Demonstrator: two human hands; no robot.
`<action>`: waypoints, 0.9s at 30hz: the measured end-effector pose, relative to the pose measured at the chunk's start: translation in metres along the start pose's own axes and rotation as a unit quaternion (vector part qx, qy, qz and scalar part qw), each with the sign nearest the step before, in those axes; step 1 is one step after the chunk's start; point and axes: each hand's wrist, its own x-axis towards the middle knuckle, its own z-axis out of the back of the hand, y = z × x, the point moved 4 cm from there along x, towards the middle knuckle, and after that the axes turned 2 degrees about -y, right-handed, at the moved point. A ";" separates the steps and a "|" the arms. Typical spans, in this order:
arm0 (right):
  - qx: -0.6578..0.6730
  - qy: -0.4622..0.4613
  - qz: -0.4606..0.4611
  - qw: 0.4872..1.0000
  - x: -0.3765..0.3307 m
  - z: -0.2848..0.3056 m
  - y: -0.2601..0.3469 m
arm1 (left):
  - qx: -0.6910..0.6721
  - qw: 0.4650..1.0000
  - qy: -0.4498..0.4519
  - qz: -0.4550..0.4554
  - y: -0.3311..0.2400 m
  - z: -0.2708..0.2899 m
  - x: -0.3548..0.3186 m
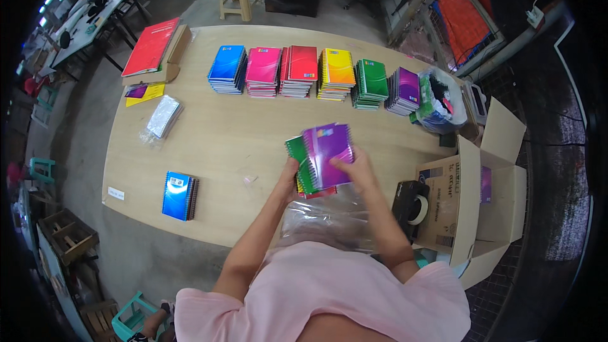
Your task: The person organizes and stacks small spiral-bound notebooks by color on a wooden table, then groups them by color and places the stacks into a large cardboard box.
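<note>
My left hand [291,176] grips a green spiral notebook [304,171] by its left side. My right hand [356,171] is closed on the right edge of a purple spiral notebook [327,145], its thumb across the cover. The purple one overlaps the green one, and both are tilted above the table. Below them peeks the edge of a red notebook [322,194], with a bit of yellow beside it. Clear plastic wrapping [326,218] lies on the table's near edge, under my hands.
Notebook stacks line the far side: blue [227,63], pink [263,65], red [302,63], yellow [337,68], green [372,79], purple [404,87]. A blue notebook pile [179,196] sits left. Rightward stand an open carton [443,206], a tape roll [418,210] and a plastic bag [446,117].
</note>
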 end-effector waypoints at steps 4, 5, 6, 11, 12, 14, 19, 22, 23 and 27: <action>-0.363 -0.166 0.171 0.901 -0.024 -0.032 0.006 | 0.259 0.957 -0.071 -0.109 -0.001 -0.004 -0.011; -0.227 -0.133 0.128 0.956 -0.019 -0.025 0.004 | 0.335 0.930 -0.049 -0.145 -0.010 -0.007 -0.019; 0.018 -0.026 0.019 0.999 -0.017 -0.024 0.001 | 0.405 0.895 -0.036 -0.183 -0.023 -0.006 -0.032; 0.381 0.300 -0.317 0.815 -0.026 -0.048 -0.015 | 0.833 0.404 0.173 -0.335 -0.060 -0.097 -0.092; 0.332 0.330 -0.286 0.836 -0.027 -0.053 -0.007 | 0.842 0.343 0.161 -0.384 -0.058 -0.102 -0.104; 0.331 0.343 -0.283 0.833 -0.033 -0.068 0.014 | 0.820 0.331 0.098 -0.457 -0.062 -0.098 -0.121; 0.169 0.261 0.049 0.949 -0.002 -0.100 0.032 | 0.539 0.745 -0.056 -0.390 -0.095 -0.017 -0.099; 0.056 0.208 0.195 0.957 0.032 -0.120 -0.005 | 0.532 0.780 -0.070 -0.321 -0.094 -0.002 -0.075; 0.072 0.212 0.198 0.954 0.041 -0.130 -0.012 | 0.541 0.775 -0.093 -0.314 -0.104 0.003 -0.070; 0.079 0.209 0.263 0.939 0.052 -0.155 -0.029 | 0.467 0.745 -0.103 -0.466 -0.099 0.058 -0.061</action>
